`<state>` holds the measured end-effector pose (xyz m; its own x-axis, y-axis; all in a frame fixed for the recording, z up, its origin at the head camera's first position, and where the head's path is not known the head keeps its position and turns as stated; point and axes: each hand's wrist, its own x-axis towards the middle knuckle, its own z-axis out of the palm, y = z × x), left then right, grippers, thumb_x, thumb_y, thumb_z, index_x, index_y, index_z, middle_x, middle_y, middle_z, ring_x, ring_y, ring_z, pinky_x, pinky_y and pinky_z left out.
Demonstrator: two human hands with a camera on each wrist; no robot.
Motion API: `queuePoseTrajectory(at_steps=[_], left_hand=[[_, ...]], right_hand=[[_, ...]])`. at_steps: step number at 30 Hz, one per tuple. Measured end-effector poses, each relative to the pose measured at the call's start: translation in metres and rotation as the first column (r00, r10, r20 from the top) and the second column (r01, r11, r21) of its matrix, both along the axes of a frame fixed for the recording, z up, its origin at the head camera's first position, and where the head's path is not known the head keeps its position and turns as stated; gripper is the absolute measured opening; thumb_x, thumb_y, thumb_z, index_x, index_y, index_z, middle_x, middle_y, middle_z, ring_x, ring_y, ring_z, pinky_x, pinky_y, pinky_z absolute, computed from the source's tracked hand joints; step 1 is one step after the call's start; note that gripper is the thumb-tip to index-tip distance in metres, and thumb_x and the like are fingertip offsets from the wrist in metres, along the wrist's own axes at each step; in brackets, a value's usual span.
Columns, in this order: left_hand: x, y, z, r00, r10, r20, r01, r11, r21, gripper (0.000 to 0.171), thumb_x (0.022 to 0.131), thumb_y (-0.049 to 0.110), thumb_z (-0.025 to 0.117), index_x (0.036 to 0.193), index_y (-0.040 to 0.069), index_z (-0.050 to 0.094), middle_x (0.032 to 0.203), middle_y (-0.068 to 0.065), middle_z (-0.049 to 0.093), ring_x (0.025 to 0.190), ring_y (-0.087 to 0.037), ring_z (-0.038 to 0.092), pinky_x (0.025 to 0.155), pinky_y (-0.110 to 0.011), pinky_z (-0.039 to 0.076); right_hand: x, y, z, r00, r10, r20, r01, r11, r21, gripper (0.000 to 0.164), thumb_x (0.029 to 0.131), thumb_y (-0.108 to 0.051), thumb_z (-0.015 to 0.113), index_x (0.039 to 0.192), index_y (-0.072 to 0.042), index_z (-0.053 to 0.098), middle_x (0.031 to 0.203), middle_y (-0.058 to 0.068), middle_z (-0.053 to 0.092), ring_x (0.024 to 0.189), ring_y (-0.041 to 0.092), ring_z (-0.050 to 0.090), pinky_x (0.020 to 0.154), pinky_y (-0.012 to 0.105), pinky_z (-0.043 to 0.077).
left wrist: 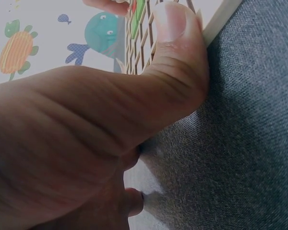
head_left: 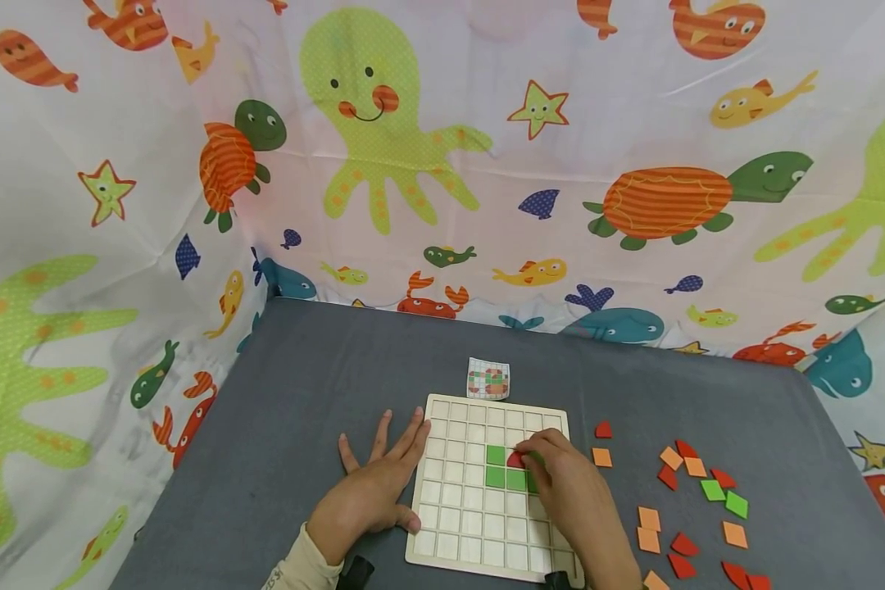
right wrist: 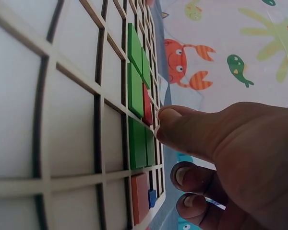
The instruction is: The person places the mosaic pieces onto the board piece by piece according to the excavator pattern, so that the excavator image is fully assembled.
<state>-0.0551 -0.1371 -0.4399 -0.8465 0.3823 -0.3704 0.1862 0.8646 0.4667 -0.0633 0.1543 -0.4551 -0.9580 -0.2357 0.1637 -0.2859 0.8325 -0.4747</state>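
A wooden grid board (head_left: 442, 492) lies on the grey cloth. My left hand (head_left: 372, 492) rests at its left side, fingers spread, with the thumb on the board's edge. Over the board's right part, my right hand (head_left: 571, 483) pinches a red rounded-corner tile (head_left: 515, 460) with thumb and index finger. That red tile (right wrist: 147, 105) lies low in a cell among green square tiles (right wrist: 135, 91), the fingertips right at its edge. Beyond the greens, an orange tile (right wrist: 140, 196) and a small blue piece (right wrist: 152, 198) show in the right wrist view; the right hand hides them in the head view.
A small printed pattern card (head_left: 488, 378) lies behind the board. Loose orange square tiles (head_left: 648, 519), red rounded-corner tiles (head_left: 684, 544) and green tiles (head_left: 737, 504) are scattered right of the board. A sea-animal printed curtain (head_left: 428, 147) stands around the back and sides.
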Motion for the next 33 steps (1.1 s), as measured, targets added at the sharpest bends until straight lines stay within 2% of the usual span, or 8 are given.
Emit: queuePoseTrajectory(at_steps=[7,15,20,26,30,33], left_hand=[[0.001,-0.002,-0.002,1.000,-0.001,0.001,0.000,1.000,0.009,0.138,0.068,0.040,0.093,0.173,0.022,0.005,0.179,0.001,-0.005,0.162,-0.041,-0.015,0.104,-0.091,-0.016],[0.002,-0.003,-0.001,1.000,-0.001,-0.010,0.001,1.000,0.002,0.139,0.066,0.042,0.092,0.173,0.021,0.006,0.180,0.001,-0.004,0.162,-0.042,-0.014,0.103,-0.091,-0.015],[0.001,-0.001,-0.003,1.000,-0.002,-0.002,0.002,1.000,0.000,0.137,0.069,0.041,0.093,0.173,0.022,0.005,0.179,0.002,-0.005,0.162,-0.040,-0.015,0.104,-0.091,-0.015],[0.000,-0.002,-0.007,1.000,-0.006,-0.005,0.006,1.000,0.010,0.139,0.070,0.037,0.094,0.173,0.025,0.002,0.179,0.005,-0.009,0.161,-0.041,-0.017,0.102,-0.091,-0.018],[0.000,-0.001,-0.003,1.000,-0.002,-0.003,0.002,1.000,-0.003,0.138,0.069,0.039,0.094,0.173,0.023,0.005,0.179,0.003,-0.006,0.162,-0.040,-0.016,0.104,-0.091,-0.016],[0.000,0.000,-0.002,1.000,-0.001,-0.008,0.001,1.000,-0.008,0.138,0.068,0.040,0.094,0.173,0.022,0.006,0.180,0.002,-0.004,0.162,-0.040,-0.015,0.104,-0.091,-0.014]], right_hand=[[-0.001,0.006,0.004,0.998,-0.039,0.048,0.040,0.999,-0.025,0.016,0.095,-0.009,0.080,0.109,-0.017,0.080,0.108,-0.006,0.067,0.070,0.005,0.052,0.057,0.023,0.046],[-0.002,0.019,0.008,0.994,-0.082,0.073,0.083,0.997,-0.006,0.017,0.099,-0.010,0.077,0.115,-0.013,0.079,0.111,-0.001,0.067,0.068,0.009,0.050,0.058,0.025,0.045],[-0.004,0.032,0.008,0.994,-0.107,0.032,0.107,0.994,0.004,0.020,0.099,-0.010,0.076,0.119,-0.010,0.077,0.110,0.003,0.067,0.068,0.012,0.048,0.060,0.028,0.044],[-0.007,0.048,0.013,0.990,-0.141,-0.026,0.141,0.990,0.000,0.022,0.099,-0.009,0.076,0.121,-0.007,0.076,0.111,0.008,0.066,0.067,0.013,0.047,0.054,0.027,0.041],[-0.011,0.060,0.012,0.982,-0.175,-0.067,0.176,0.984,0.014,0.022,0.098,-0.008,0.076,0.120,-0.006,0.076,0.110,0.011,0.068,0.076,0.020,0.050,0.058,0.031,0.043],[-0.014,0.068,0.011,0.972,-0.223,-0.070,0.226,0.974,0.034,0.022,0.097,-0.009,0.077,0.120,-0.006,0.077,0.112,0.014,0.069,0.091,0.028,0.053,0.068,0.041,0.050]])
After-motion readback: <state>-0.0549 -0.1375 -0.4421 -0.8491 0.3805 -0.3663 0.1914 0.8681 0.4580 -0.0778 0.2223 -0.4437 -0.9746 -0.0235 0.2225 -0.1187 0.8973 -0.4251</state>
